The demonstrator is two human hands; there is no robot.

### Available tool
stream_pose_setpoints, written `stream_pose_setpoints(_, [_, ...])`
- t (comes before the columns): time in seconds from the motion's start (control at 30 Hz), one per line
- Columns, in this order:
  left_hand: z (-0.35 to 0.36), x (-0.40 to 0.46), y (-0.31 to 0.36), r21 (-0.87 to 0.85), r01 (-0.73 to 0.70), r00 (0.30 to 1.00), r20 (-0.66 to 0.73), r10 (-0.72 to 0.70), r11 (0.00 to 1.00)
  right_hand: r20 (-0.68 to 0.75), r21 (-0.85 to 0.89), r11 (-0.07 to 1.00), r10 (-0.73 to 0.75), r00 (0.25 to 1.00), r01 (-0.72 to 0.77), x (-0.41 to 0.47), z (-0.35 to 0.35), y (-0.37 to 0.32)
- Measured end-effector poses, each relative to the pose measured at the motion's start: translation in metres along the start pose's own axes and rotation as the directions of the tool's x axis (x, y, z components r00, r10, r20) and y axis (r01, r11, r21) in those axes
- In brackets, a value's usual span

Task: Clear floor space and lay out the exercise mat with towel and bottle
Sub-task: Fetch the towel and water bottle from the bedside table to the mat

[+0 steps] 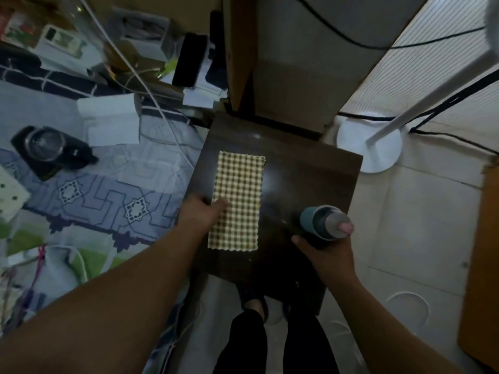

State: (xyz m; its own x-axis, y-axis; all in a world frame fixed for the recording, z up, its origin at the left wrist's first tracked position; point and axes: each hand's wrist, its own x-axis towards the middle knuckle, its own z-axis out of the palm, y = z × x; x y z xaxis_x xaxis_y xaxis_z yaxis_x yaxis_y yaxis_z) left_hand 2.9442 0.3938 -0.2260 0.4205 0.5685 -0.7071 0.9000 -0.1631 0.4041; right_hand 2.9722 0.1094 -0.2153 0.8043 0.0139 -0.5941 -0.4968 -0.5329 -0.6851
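left hand (201, 211) flat, fingers relaxed on checked towel (237, 195) | right hand (328, 252) wrapped round tilted bottle (324, 221) | both over dark counter (305, 179)

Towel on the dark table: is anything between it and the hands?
No. The left hand already touches the towel, thumb on its edge. The right hand grips the bottle beside it.

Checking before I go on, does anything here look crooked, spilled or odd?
Nothing spilled. The checked towel lies flat on the dark board, left hand on its edge. The right hand holds the bottle tilted over the board.
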Motion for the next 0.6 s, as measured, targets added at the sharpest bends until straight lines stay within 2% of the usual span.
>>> stream_pose_setpoints(0.17, [0.026,0.012,0.007,-0.035,0.005,0.984,-0.180,-0.011,0.999,-0.116,0.061,0.998,-0.020,0.993,0.027,0.009,0.001,-0.007])
stream_pose_setpoints(0.33, [0.037,0.007,0.007,0.154,-0.071,0.993,-0.086,0.085,0.986,-0.119,0.040,0.999,-0.024,0.993,0.029,0.014,-0.001,-0.017])
stream_pose_setpoints(0.4, [0.034,0.001,0.007,0.155,-0.111,0.989,-0.079,0.124,0.982,-0.114,0.014,1.000,-0.014,0.993,0.016,0.013,-0.004,-0.021])
stream_pose_setpoints(0.53, [0.019,-0.025,0.009,-0.221,-0.062,0.998,-0.016,0.059,0.973,-0.062,-0.014,0.999,-0.052,0.997,0.052,0.004,-0.015,-0.029])
stream_pose_setpoints(0.6, [0.007,-0.043,0.007,-0.337,0.011,0.999,0.038,0.001,0.942,-0.023,-0.019,0.997,-0.073,0.997,0.073,-0.009,-0.022,-0.036])
